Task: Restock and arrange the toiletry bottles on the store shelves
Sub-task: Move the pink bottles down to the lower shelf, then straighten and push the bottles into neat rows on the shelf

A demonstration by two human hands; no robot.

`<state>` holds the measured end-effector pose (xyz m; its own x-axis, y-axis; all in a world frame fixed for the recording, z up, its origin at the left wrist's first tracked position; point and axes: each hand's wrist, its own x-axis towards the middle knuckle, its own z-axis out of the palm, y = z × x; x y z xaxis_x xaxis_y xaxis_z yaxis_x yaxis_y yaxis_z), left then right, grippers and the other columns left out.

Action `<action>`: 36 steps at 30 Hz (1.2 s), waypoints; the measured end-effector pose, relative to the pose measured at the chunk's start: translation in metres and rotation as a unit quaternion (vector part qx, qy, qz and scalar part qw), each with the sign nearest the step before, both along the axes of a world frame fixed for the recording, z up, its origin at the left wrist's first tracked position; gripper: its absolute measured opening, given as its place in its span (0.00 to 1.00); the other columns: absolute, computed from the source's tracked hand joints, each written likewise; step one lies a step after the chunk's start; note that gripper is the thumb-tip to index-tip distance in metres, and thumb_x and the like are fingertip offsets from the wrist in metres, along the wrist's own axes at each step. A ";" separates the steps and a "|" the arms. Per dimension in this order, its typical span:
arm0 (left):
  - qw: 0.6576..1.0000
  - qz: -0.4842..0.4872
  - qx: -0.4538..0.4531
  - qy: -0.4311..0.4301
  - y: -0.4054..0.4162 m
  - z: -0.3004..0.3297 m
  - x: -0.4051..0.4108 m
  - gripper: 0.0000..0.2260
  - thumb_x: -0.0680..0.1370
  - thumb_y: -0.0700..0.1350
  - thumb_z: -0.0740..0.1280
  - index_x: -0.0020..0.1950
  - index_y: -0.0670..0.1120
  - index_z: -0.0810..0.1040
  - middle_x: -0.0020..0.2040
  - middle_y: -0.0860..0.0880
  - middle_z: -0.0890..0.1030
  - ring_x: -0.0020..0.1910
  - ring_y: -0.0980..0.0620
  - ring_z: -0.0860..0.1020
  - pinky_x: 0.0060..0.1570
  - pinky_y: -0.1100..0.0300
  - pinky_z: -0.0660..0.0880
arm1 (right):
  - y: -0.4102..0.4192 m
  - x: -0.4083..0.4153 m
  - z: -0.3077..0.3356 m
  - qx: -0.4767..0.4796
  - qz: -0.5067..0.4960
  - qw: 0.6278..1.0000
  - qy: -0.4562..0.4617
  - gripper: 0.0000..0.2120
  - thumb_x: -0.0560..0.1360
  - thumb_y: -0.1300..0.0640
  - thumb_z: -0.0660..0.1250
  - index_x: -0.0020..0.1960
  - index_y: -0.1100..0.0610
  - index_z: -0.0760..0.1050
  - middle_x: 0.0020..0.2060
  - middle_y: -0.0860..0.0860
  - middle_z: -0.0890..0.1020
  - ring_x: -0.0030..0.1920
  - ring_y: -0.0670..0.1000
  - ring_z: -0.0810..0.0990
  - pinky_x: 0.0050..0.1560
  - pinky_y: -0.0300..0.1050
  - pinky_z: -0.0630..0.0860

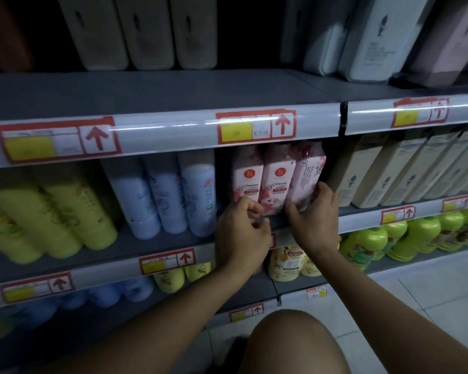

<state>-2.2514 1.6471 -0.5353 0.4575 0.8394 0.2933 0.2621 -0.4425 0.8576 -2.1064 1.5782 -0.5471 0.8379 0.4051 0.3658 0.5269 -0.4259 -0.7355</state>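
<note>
Head view: right hand grips a glossy flat-sided pink bottle.

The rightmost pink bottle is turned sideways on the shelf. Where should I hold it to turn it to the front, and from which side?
Hold the rightmost pink bottle at its lower body, from the front, fingers on its two narrow sides. It is tall and flat, and a neighbouring pink bottle stands tight on its left, so only the bottom right edge, where the right hand grips, seems free.

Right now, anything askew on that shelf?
Yes: the rightmost pink bottle is turned, showing fine print instead of its front label like its two neighbours. The right hand grips it; the left hand is beside.
</note>
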 end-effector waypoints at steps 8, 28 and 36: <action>0.991 -0.055 0.089 0.080 0.007 0.018 -0.073 0.11 0.76 0.46 0.74 0.53 0.56 0.76 0.52 0.58 0.75 0.45 0.60 0.79 0.45 0.55 0.81 | -0.018 -0.047 0.011 -0.034 0.023 0.999 -0.036 0.29 0.75 0.52 0.75 0.72 0.59 0.69 0.62 0.59 0.74 0.62 0.61 0.76 0.59 0.57 0.77; 0.989 0.090 0.097 0.059 0.078 0.045 -0.320 0.08 0.74 0.49 0.72 0.50 0.57 0.76 0.47 0.58 0.78 0.43 0.61 0.81 0.42 0.52 0.81 | 0.063 -0.274 0.065 -0.060 0.358 0.925 -0.114 0.14 0.73 0.56 0.76 0.55 0.50 0.78 0.47 0.46 0.77 0.45 0.46 0.80 0.49 0.52 0.82; 0.975 0.190 0.083 0.074 0.132 0.057 -0.439 0.08 0.74 0.45 0.73 0.48 0.56 0.78 0.46 0.57 0.80 0.43 0.61 0.80 0.44 0.53 0.81 | 0.140 -0.392 0.054 -0.057 0.472 0.875 -0.093 0.16 0.74 0.56 0.76 0.58 0.49 0.76 0.51 0.47 0.78 0.50 0.49 0.81 0.50 0.45 0.76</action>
<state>-2.6903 1.7792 -0.4781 0.1698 0.9033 0.3941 0.5507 -0.4186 0.7221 -2.4979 1.7181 -0.4926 0.0407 0.9275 0.3715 0.7894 0.1981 -0.5811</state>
